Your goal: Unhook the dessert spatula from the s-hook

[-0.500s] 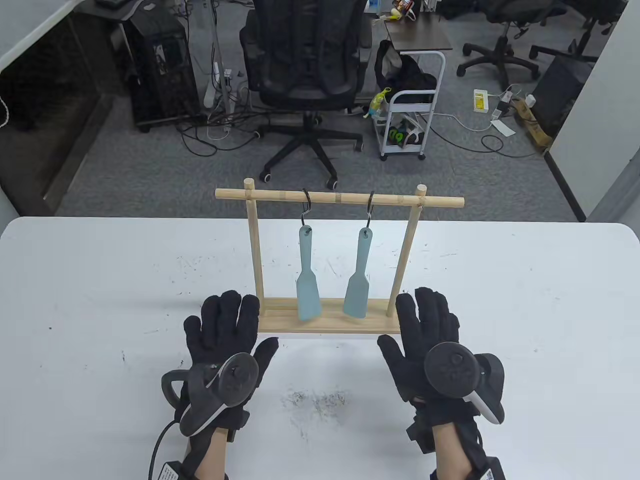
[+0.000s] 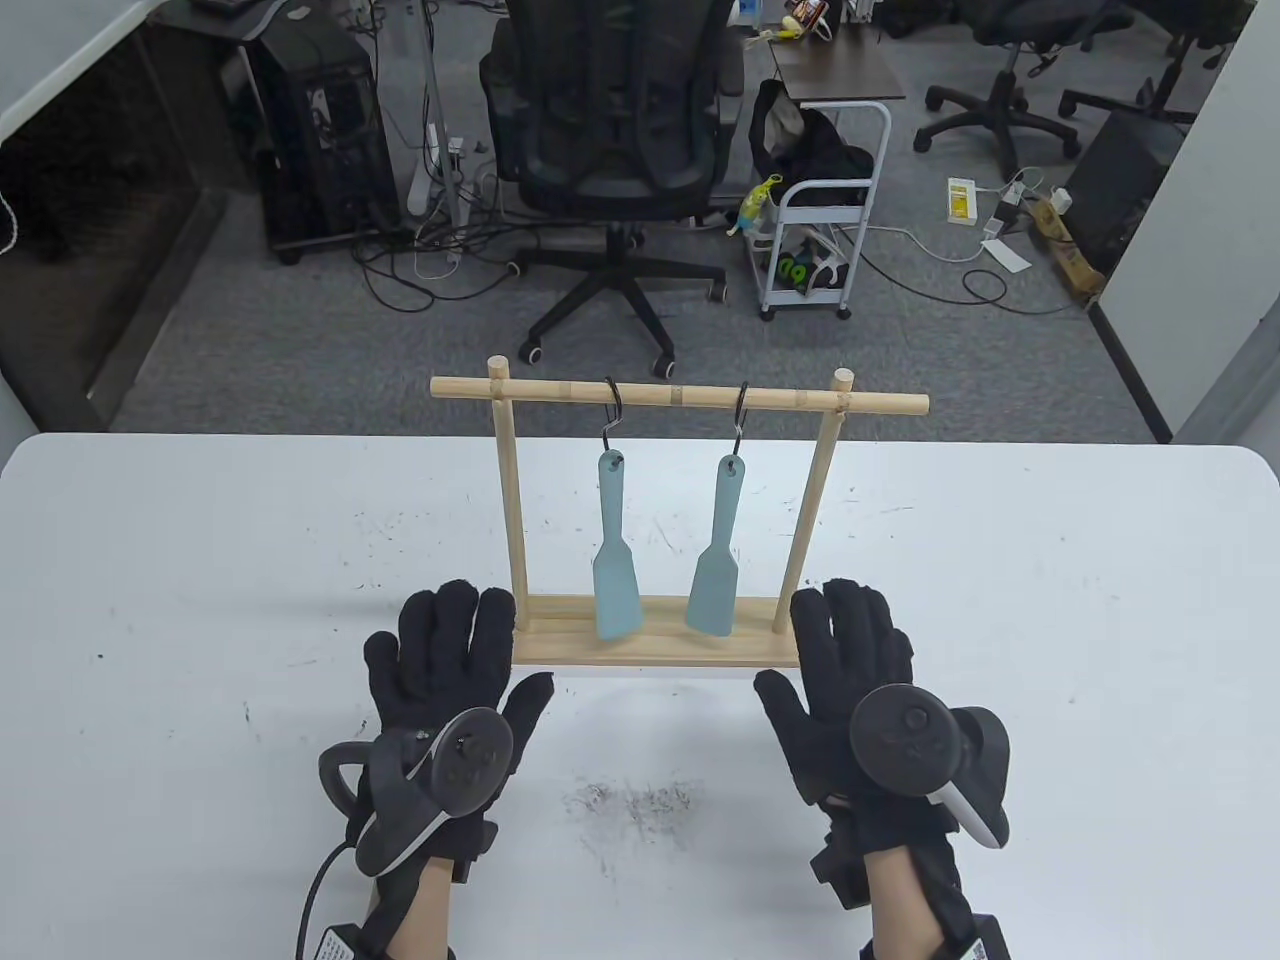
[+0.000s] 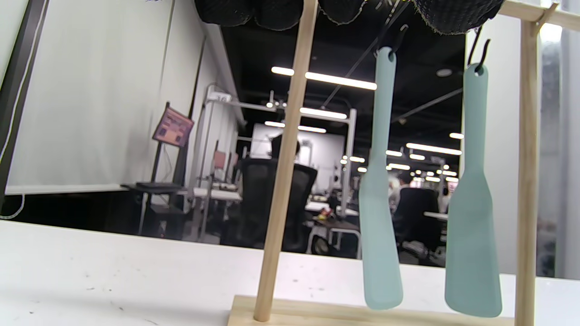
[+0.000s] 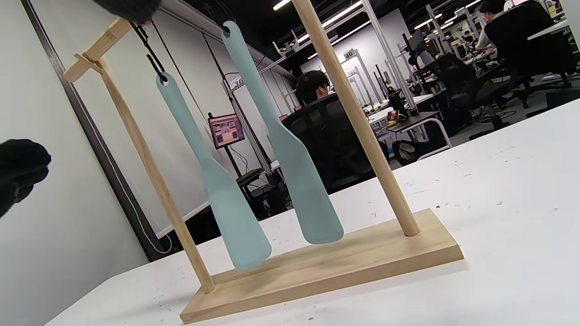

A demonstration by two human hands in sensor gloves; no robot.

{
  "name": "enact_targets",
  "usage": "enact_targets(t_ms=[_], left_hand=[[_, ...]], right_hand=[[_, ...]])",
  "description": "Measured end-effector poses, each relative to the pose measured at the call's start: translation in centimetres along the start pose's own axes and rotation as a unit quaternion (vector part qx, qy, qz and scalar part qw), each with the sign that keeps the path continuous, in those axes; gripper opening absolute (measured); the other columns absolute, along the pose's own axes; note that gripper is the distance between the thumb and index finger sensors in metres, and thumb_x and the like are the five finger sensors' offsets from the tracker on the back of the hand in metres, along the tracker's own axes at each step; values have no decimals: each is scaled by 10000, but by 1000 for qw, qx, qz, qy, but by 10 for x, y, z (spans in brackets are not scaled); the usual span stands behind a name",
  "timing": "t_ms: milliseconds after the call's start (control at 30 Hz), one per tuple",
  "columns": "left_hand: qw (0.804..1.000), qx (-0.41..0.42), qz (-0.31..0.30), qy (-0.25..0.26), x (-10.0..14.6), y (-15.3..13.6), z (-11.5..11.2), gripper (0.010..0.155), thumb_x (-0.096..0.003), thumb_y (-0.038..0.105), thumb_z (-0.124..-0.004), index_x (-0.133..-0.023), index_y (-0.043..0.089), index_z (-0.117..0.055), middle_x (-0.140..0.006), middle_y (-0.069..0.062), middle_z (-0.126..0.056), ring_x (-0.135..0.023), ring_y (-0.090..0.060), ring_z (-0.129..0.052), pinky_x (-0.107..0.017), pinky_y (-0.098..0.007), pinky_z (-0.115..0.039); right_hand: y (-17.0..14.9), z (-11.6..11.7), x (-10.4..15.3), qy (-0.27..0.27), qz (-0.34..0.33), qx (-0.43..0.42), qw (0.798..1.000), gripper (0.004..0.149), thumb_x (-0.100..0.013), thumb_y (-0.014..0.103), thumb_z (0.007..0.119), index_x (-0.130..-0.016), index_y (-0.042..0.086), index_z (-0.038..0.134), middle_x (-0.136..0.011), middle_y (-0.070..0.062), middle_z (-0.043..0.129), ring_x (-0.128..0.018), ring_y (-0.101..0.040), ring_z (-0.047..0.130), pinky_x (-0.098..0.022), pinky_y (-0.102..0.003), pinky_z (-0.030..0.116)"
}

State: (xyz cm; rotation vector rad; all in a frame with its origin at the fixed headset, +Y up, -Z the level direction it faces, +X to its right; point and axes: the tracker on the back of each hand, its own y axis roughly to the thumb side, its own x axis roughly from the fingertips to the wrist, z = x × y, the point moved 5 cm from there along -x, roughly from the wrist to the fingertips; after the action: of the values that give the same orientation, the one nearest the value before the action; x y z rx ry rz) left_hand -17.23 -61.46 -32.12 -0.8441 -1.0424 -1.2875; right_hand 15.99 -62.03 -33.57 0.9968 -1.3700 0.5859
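Nothing is started: both spatulas [image 2: 616, 560] [image 2: 718, 555] hang on s-hooks [image 2: 612, 415] from the rack [image 2: 655, 645]. Left hand [image 2: 450, 670] and right hand [image 2: 850, 670] lie spread, fingers empty, on the counter [image 2: 200, 600]. Next, one must rise and pinch a handle.

You are looking at a black office chair [image 2: 612, 130] sitting at 12 o'clock beyond the white table [image 2: 1050, 640]. A small white cart [image 2: 822, 230] is standing at 1 o'clock, with cables [image 2: 420, 270] lying on the grey floor.
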Motion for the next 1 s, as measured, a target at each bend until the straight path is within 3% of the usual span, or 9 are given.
enact_targets(t_ms=[500,1000], left_hand=[[1000,12,-3,3,1,0,3,796,-523,676,-620,-1209,333,-409,-1290,-92,-450,-1185,-421,-460,-808,-693,-436],[999,40,4,15,3,-10,12,786,-525,673,-621,-1207,334,-428,-1286,-97,-464,-1181,-424,-473,-807,-690,-449]], right_hand=[[-11,10,-14,2,19,-96,995,752,-487,542,738,-1095,225,430,-1135,-127,503,-1026,-400,563,-733,-554,511],[-15,50,-87,50,74,-256,962,756,-495,498,746,-1091,236,361,-1145,-114,396,-1049,-391,445,-753,-548,428]])
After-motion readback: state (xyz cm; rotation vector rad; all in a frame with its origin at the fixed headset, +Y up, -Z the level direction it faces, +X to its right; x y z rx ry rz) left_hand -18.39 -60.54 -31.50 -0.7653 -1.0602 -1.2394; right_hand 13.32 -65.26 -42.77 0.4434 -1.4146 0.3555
